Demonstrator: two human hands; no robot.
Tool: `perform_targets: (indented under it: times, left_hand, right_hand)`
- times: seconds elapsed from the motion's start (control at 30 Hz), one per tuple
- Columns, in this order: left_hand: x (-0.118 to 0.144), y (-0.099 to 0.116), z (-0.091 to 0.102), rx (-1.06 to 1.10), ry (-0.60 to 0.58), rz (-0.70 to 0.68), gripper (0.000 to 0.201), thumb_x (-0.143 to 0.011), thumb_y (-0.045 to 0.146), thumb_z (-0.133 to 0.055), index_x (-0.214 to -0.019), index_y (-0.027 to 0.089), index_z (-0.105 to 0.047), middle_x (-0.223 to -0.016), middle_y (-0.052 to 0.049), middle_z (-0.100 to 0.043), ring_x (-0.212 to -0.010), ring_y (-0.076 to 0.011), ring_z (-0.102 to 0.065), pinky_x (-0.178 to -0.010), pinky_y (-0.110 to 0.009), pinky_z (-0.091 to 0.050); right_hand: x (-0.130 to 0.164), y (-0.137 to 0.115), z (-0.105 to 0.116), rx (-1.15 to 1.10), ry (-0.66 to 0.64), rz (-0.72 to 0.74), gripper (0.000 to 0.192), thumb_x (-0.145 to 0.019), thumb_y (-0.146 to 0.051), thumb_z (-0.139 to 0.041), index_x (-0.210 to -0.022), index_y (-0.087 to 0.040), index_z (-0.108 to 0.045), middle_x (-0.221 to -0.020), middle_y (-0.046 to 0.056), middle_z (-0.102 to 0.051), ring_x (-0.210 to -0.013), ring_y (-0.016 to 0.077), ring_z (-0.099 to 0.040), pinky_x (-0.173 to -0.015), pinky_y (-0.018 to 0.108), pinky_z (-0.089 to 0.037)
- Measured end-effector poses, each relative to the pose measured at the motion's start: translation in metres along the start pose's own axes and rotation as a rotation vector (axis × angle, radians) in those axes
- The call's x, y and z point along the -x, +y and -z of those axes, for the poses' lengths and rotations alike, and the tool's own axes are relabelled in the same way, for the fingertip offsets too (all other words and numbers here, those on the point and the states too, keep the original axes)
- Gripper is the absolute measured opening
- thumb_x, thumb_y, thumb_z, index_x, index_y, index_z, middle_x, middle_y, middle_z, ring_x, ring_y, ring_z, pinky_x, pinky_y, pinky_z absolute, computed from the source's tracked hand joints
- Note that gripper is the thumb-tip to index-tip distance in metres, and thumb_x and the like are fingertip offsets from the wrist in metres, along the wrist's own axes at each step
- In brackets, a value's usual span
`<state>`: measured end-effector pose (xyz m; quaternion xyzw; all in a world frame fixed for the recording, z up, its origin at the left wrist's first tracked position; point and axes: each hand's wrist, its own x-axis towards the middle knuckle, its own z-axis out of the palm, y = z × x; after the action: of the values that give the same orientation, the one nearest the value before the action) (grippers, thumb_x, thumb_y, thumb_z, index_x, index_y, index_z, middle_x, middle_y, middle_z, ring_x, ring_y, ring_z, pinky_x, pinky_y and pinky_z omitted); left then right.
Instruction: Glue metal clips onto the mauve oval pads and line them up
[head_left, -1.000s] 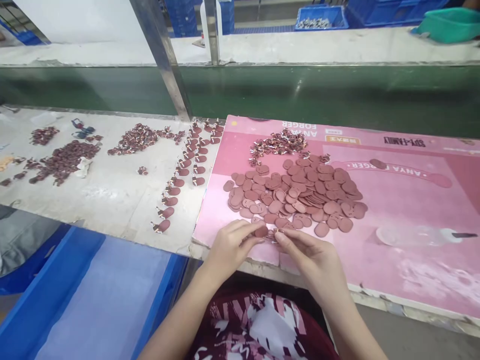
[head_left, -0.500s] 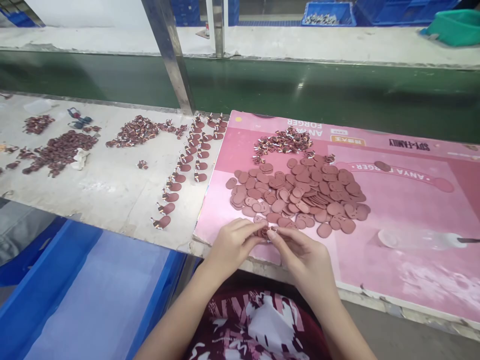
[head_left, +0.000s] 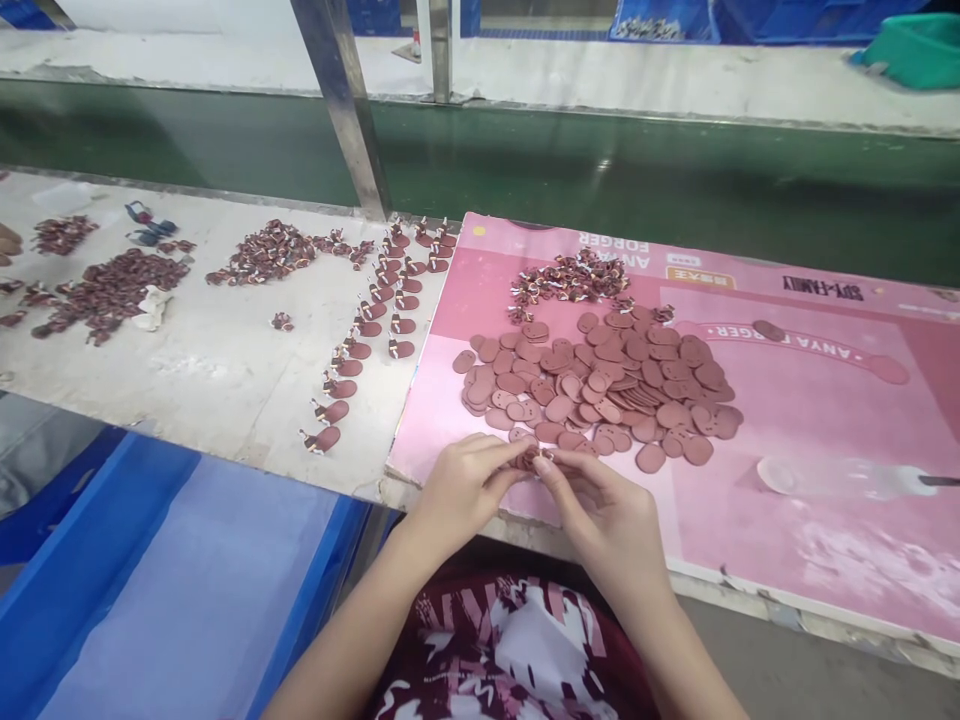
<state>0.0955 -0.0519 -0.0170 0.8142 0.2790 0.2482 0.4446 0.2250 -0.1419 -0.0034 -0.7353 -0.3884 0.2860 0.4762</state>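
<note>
Partly hidden, a brown disc (head_left: 523, 457) is pinched in the left hand (head_left: 465, 490), a blurred piece (head_left: 537, 455) in the right hand (head_left: 616, 508).

Left hand (head_left: 461, 492), right hand (head_left: 621, 515), both pinching, close together, forearms (head_left: 356, 610) angled inward

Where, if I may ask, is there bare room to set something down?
There is bare pink board right of the disc pile, between the lone disc and the bottle, and bare pale bench left of the rows of assembled pieces, toward the front edge. The pile and the small-parts heap behind it are crowded.
</note>
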Motion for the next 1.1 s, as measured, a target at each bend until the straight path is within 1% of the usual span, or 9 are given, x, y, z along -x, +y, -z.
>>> perform_targets:
  times: [0.2, 0.3, 0.47, 0.7, 0.87, 1.0, 1.1]
  left_hand:
    - [-0.002, 0.002, -0.001, 0.007, 0.018, 0.04, 0.028, -0.084, 0.012, -0.063, -0.11, 0.018, -0.07, -0.097, -0.008, -0.074, -0.085, -0.0197, -0.069, -0.078, -0.033, -0.058]
    - [-0.003, 0.004, -0.001, -0.015, 0.018, 0.045, 0.027, -0.084, 0.01, -0.063, -0.109, 0.016, -0.07, -0.095, -0.008, -0.074, -0.084, -0.0197, -0.069, -0.077, -0.032, -0.057]
    - [-0.003, 0.005, 0.0, -0.038, 0.007, 0.037, 0.026, -0.086, 0.012, -0.061, -0.109, 0.018, -0.07, -0.094, -0.008, -0.074, -0.084, -0.0197, -0.069, -0.077, -0.033, -0.057]
    - [-0.004, 0.005, -0.001, 0.046, 0.018, 0.087, 0.027, -0.083, 0.011, -0.065, -0.108, 0.016, -0.071, -0.093, -0.008, -0.074, -0.083, -0.0191, -0.069, -0.077, -0.031, -0.057]
    - [-0.004, 0.006, 0.0, 0.083, 0.016, 0.124, 0.026, -0.083, 0.013, -0.065, -0.108, 0.017, -0.071, -0.092, -0.007, -0.074, -0.082, -0.0187, -0.069, -0.076, -0.03, -0.056]
    - [-0.004, 0.007, 0.001, 0.104, 0.01, 0.148, 0.025, -0.083, 0.016, -0.066, -0.107, 0.019, -0.072, -0.091, -0.007, -0.075, -0.08, -0.0184, -0.069, -0.077, -0.03, -0.056]
    - [-0.005, 0.008, 0.001, 0.109, 0.006, 0.169, 0.024, -0.083, 0.014, -0.066, -0.106, 0.017, -0.072, -0.093, -0.008, -0.075, -0.081, -0.0188, -0.069, -0.077, -0.03, -0.056]
  right_hand:
    - [-0.001, 0.006, 0.0, 0.01, -0.007, -0.002, 0.029, -0.083, -0.046, -0.061, -0.088, -0.019, -0.071, -0.083, 0.008, -0.074, -0.073, 0.022, -0.071, -0.07, 0.033, -0.059]
    - [0.0, 0.007, -0.001, 0.037, 0.011, 0.043, 0.025, -0.084, -0.042, -0.061, -0.087, -0.019, -0.07, -0.082, 0.007, -0.074, -0.072, 0.0208, -0.071, -0.068, 0.031, -0.059]
    - [0.0, 0.005, -0.001, 0.097, 0.04, 0.112, 0.021, -0.085, -0.037, -0.06, -0.087, -0.019, -0.07, -0.08, 0.006, -0.074, -0.069, 0.019, -0.071, -0.065, 0.029, -0.059]
    - [0.001, 0.004, -0.003, 0.062, 0.046, 0.08, 0.02, -0.085, -0.037, -0.061, -0.089, -0.019, -0.069, -0.082, 0.005, -0.074, -0.071, 0.018, -0.071, -0.068, 0.028, -0.058]
    - [0.001, 0.003, -0.004, 0.035, 0.053, 0.086, 0.02, -0.084, -0.037, -0.061, -0.089, -0.019, -0.07, -0.084, 0.006, -0.074, -0.071, 0.0178, -0.07, -0.068, 0.028, -0.058]
    - [0.0, 0.008, -0.003, 0.036, 0.022, 0.074, 0.022, -0.086, -0.038, -0.058, -0.091, -0.019, -0.069, -0.086, 0.007, -0.074, -0.072, 0.018, -0.069, -0.068, 0.029, -0.058]
    - [-0.001, 0.012, -0.001, 0.042, -0.001, 0.087, 0.021, -0.087, -0.037, -0.057, -0.091, -0.019, -0.069, -0.086, 0.007, -0.073, -0.071, 0.0178, -0.069, -0.068, 0.029, -0.058]
